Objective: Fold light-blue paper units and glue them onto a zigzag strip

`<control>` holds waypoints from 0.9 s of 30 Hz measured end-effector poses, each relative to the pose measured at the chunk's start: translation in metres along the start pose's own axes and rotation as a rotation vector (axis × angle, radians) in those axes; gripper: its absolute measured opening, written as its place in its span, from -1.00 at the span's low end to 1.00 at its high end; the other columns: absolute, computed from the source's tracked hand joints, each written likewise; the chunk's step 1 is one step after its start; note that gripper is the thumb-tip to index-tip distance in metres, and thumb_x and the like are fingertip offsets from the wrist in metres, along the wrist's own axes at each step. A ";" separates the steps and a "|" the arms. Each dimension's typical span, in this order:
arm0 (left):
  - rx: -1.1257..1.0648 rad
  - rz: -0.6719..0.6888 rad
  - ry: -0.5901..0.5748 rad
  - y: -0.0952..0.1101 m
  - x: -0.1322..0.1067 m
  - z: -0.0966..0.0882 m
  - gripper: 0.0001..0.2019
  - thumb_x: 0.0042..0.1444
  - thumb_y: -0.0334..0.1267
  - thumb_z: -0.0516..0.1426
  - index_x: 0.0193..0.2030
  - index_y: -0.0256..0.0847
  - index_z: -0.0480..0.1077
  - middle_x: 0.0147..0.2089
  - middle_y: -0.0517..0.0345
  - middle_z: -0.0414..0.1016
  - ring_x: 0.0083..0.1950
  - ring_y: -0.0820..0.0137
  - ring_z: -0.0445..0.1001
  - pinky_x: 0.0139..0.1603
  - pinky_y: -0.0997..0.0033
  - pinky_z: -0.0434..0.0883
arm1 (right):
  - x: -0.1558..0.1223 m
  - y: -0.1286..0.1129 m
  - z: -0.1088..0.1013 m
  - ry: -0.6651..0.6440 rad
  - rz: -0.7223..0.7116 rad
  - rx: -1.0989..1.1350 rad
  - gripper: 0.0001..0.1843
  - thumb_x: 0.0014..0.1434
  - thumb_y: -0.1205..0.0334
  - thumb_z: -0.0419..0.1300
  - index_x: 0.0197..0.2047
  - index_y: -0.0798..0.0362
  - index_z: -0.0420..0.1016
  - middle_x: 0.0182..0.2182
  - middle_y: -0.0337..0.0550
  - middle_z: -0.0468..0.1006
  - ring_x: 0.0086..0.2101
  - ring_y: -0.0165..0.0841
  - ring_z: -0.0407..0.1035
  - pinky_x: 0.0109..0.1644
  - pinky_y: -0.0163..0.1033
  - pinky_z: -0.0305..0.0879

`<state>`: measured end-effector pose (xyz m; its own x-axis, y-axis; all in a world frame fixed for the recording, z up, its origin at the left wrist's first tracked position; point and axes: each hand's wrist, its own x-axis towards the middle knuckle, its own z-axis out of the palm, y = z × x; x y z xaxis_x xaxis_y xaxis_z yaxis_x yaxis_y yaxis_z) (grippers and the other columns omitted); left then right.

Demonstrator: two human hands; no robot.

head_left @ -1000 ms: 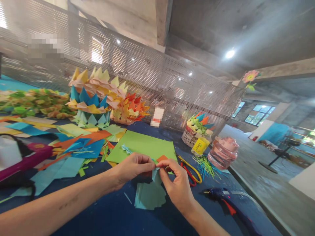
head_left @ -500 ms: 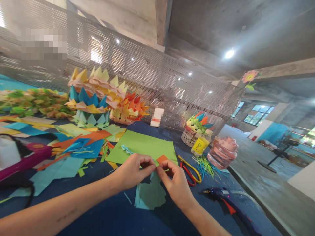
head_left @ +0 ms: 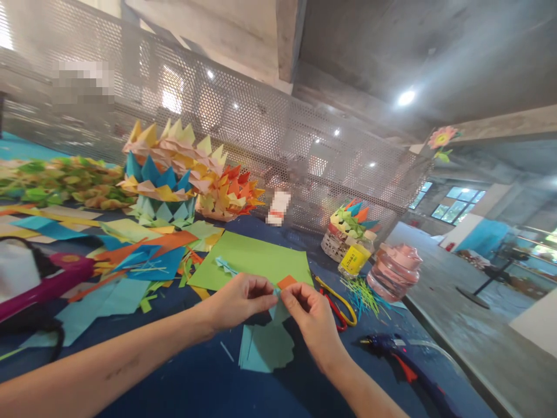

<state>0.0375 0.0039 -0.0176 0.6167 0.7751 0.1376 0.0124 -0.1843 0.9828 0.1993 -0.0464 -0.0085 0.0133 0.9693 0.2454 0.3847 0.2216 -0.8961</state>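
My left hand (head_left: 246, 299) and my right hand (head_left: 307, 313) meet tip to tip at the middle of the table, both closed in a pinch. Between their fingertips is a small light-blue paper piece (head_left: 273, 310), mostly hidden by the fingers. Just under it lies a stack of light-blue paper (head_left: 265, 348), partly in shadow. Behind the hands a green sheet (head_left: 261, 255) lies flat, bearing a folded light-blue paper strip (head_left: 224, 266) and a small orange paper square (head_left: 286, 283) close to my right fingers.
Scissors (head_left: 343, 307) with red and yellow handles and a blue glue gun (head_left: 391, 345) lie at right. Behind them stand a yellow-labelled bottle (head_left: 354, 261) and a pink bottle (head_left: 394, 273). Paper scraps (head_left: 139, 255) cover the left; folded-paper crowns (head_left: 161, 180) stand behind, before a perforated metal screen (head_left: 243, 116).
Both hands have shifted very slightly while staying pinched together. The small blue piece shows a little more below the fingertips. Everything else lies as before.
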 end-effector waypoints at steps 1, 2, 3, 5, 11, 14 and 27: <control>-0.034 -0.011 -0.004 -0.001 0.000 0.000 -0.72 -0.06 -0.06 0.20 -0.48 -0.27 0.34 -0.56 0.30 0.28 -0.48 0.50 0.27 -0.41 0.49 0.21 | 0.000 0.000 0.000 -0.003 -0.013 -0.004 -0.70 0.10 0.02 0.17 -0.44 0.12 0.39 -0.57 -0.31 0.28 -0.54 -0.49 0.13 -0.47 -0.39 0.10; -0.071 -0.024 -0.008 -0.002 0.000 0.000 -0.72 -0.08 -0.07 0.21 -0.50 -0.27 0.33 -0.56 0.30 0.28 -0.49 0.50 0.28 -0.40 0.48 0.22 | -0.001 -0.001 0.000 -0.007 -0.026 -0.008 -0.71 0.11 0.04 0.17 -0.44 0.12 0.39 -0.57 -0.31 0.27 -0.54 -0.49 0.12 -0.48 -0.39 0.09; -0.107 -0.041 -0.010 -0.002 0.000 0.000 -0.71 -0.10 -0.07 0.22 -0.52 -0.27 0.33 -0.57 0.29 0.28 -0.48 0.49 0.29 -0.39 0.48 0.23 | -0.001 -0.003 0.000 -0.011 -0.039 -0.012 -0.72 0.12 0.05 0.16 -0.43 0.11 0.39 -0.57 -0.31 0.27 -0.54 -0.50 0.11 -0.48 -0.39 0.09; -0.170 -0.077 0.005 -0.002 0.000 0.000 -0.70 -0.11 -0.06 0.23 -0.52 -0.28 0.34 -0.57 0.28 0.29 -0.48 0.48 0.31 -0.38 0.47 0.25 | -0.002 -0.005 0.000 -0.018 -0.055 -0.015 -0.74 0.14 0.08 0.15 -0.41 0.11 0.41 -0.56 -0.31 0.27 -0.55 -0.50 0.10 -0.49 -0.40 0.08; -0.079 -0.022 0.069 -0.002 0.002 -0.001 -0.69 -0.07 -0.03 0.20 -0.48 -0.28 0.35 -0.56 0.28 0.30 -0.52 0.51 0.27 -0.44 0.49 0.22 | 0.000 -0.005 0.000 -0.041 -0.035 0.025 -0.76 0.09 0.10 0.19 -0.41 0.12 0.42 -0.53 -0.28 0.33 -0.52 -0.49 0.18 -0.45 -0.40 0.16; 0.073 0.064 0.076 -0.001 0.001 -0.001 -0.77 -0.01 -0.10 0.16 -0.43 -0.26 0.35 -0.54 0.29 0.30 -0.50 0.49 0.26 -0.45 0.49 0.19 | 0.002 -0.003 0.000 -0.056 0.003 0.050 -0.72 0.07 0.05 0.20 -0.38 0.13 0.43 -0.50 -0.25 0.39 -0.49 -0.46 0.23 -0.41 -0.38 0.20; 0.192 0.163 0.051 0.005 -0.007 0.001 -0.90 0.10 -0.23 0.07 -0.29 -0.20 0.27 -0.49 0.28 0.34 -0.45 0.47 0.26 -0.41 0.51 0.21 | 0.002 -0.002 -0.002 -0.088 0.133 0.187 -0.69 0.02 0.03 0.25 -0.51 0.12 0.41 -0.62 -0.34 0.24 -0.56 -0.51 0.06 -0.51 -0.38 -0.02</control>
<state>0.0344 -0.0027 -0.0142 0.5823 0.7542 0.3035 0.0678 -0.4171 0.9063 0.2007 -0.0449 -0.0050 -0.0314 0.9950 0.0952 0.2070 0.0996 -0.9732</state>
